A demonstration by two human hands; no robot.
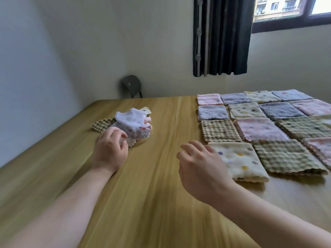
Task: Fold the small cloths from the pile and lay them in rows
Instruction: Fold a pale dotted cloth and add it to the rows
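A small pile of loose cloths (132, 125) lies on the wooden table (152, 176) at the left, with a lilac dotted one on top and a checked one sticking out behind. My left hand (111, 146) rests at the pile's near edge, fingers curled onto a white cloth corner. On the right, several folded cloths lie in rows. The nearest is a cream cloth with coloured dots (240, 161). My right hand (200, 167) hovers at its left edge, fingers spread, holding nothing.
The rows hold pink, grey-blue, cream and green checked squares (220, 130), reaching the table's right side. A dark chair back (131, 85) stands behind the far table edge. A black curtain (222, 36) and a window are on the back wall.
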